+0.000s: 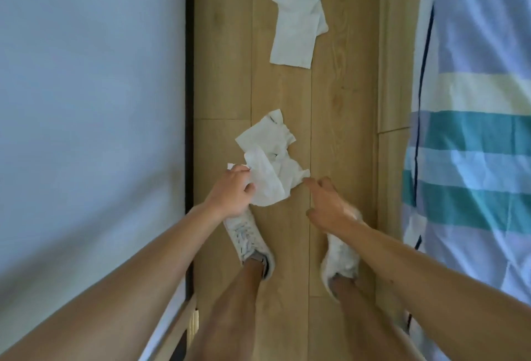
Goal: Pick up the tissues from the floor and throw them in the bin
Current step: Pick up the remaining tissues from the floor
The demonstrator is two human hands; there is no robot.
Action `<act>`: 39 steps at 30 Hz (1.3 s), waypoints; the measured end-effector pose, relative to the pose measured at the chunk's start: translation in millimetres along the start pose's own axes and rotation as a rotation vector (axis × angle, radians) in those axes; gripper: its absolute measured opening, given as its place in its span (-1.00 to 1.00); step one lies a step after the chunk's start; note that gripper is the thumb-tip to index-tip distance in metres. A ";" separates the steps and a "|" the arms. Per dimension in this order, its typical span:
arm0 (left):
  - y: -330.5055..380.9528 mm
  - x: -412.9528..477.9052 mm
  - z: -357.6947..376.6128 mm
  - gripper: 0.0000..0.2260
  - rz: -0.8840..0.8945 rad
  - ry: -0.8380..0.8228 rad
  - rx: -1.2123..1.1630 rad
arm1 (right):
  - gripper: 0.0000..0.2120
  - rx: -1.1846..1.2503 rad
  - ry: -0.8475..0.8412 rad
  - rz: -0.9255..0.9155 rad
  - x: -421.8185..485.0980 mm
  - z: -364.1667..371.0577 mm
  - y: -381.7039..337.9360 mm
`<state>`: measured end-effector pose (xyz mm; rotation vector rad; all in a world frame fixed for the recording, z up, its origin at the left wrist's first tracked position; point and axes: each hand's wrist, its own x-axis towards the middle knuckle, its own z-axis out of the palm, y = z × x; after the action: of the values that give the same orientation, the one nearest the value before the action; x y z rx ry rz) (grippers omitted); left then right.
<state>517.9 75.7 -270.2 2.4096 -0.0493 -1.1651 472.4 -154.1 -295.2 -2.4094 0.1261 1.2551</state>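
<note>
My left hand point(234, 192) grips a crumpled white tissue point(265, 181) just above the wooden floor. A second creased tissue point(265, 135) lies on the floor right beyond it, partly overlapped by the held one. My right hand point(327, 205) hovers low with its fingers apart, the index fingertip almost touching the corner of the crumpled tissue. Farther ahead, flat white tissues point(297, 16) lie overlapping on the floor. No bin is in view.
A white wall point(86, 102) with a dark skirting edge point(189, 73) runs along the left. A bed with a striped blue, teal and cream cover point(471, 131) lines the right. My feet in white sneakers point(250, 241) stand on the narrow strip of wooden floor point(344, 102).
</note>
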 end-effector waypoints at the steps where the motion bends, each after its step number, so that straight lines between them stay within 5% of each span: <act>1: -4.5 17.3 -5.5 -0.64 0.016 0.000 0.027 | -0.25 -0.058 -0.004 -0.030 20.0 -0.9 0.6; 10: -35.4 180.1 4.1 -0.67 0.073 0.065 0.333 | -0.51 -0.764 0.007 -0.583 176.6 41.5 19.7; 16: -47.7 251.3 48.0 -0.56 0.208 0.181 0.578 | -0.81 -0.966 0.009 -1.053 218.6 70.3 17.5; 21: -63.6 282.1 68.3 -0.28 0.329 0.288 0.609 | -0.65 -0.945 0.034 -1.283 246.5 82.7 18.5; 24: -76.2 294.0 62.4 -0.47 0.403 0.350 0.521 | -0.57 -0.927 0.018 -1.331 256.7 87.5 22.6; 31: -85.9 307.4 18.8 -0.80 0.380 0.491 0.053 | -0.70 -0.819 -0.060 -1.295 262.2 77.6 20.4; 35: -87.9 311.4 -27.5 -0.90 0.257 0.642 -0.213 | -0.88 -0.192 0.152 -1.032 282.3 21.4 -10.1; 39: -75.1 307.7 -63.0 -0.79 0.199 0.679 -0.427 | -0.95 0.493 0.472 -0.612 310.7 -54.8 -42.5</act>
<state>750.0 97.6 -493.6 2.2173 0.1563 -0.1997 708.5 -103.3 -502.7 -2.0250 -0.1441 0.3231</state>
